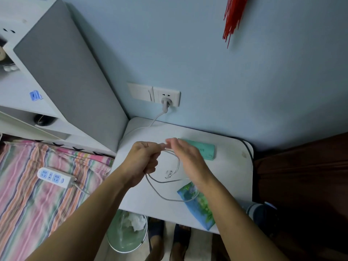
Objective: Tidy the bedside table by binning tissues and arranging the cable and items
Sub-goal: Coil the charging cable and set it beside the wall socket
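A thin white cable (160, 193) hangs in loops over the white bedside table (231, 166). My left hand (144, 159) is closed in a fist around the gathered loops. My right hand (188, 159) has its fingers extended and pinches a strand at its tips, just right of the left fist. A teal box (204, 148) lies behind my right hand. A blue-green floral packet (199, 204) rests at the table's front edge. Crumpled white tissues (136, 221) lie in the green bin (120, 240) below the table.
A wall socket (166, 97) holds a grey plug whose cord runs down to the table's back left. A power strip (55, 177) lies on the striped bedding at left. A grey headboard panel (71, 76) borders the table. A dark cable (251, 153) and dark furniture stand at right.
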Motion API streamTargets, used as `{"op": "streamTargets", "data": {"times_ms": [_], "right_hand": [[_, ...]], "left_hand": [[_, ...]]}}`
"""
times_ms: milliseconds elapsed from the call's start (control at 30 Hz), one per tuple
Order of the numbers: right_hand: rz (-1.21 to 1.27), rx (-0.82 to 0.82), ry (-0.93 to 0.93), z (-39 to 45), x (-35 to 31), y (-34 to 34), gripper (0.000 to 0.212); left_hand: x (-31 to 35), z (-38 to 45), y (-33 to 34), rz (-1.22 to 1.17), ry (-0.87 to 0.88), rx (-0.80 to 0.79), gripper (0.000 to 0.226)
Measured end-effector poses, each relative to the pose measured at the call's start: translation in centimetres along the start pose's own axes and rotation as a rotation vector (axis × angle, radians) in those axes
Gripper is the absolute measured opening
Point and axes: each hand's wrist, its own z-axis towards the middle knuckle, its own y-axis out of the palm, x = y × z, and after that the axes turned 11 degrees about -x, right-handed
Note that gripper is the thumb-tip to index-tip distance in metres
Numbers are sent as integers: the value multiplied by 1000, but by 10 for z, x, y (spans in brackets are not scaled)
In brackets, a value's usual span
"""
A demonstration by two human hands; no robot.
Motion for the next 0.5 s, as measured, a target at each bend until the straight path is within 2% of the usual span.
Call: {"op": "streamTargets", "data": {"times_ms": [67, 133, 200, 300, 367, 500], "right_hand": [[5, -198, 12, 3, -3, 2, 41], [-7, -212, 23, 5, 0, 1, 35], [8, -195, 48, 6, 3, -2, 38], [-183, -219, 117, 8, 5, 1, 41], [-346, -254, 165, 8, 6, 3, 52], [-472, -294, 239, 8, 9, -3, 68]], "left_hand": [[4, 1, 0, -25, -8, -25, 45], [6, 2, -3, -42, -30, -31, 47], [5, 4, -5, -63, -58, -22, 47], [3, 6, -4, -110, -77, -5, 44], [4, 6, -4, -48, -95, -10, 45], [10, 2, -7, 218, -100, -80, 46]]}}
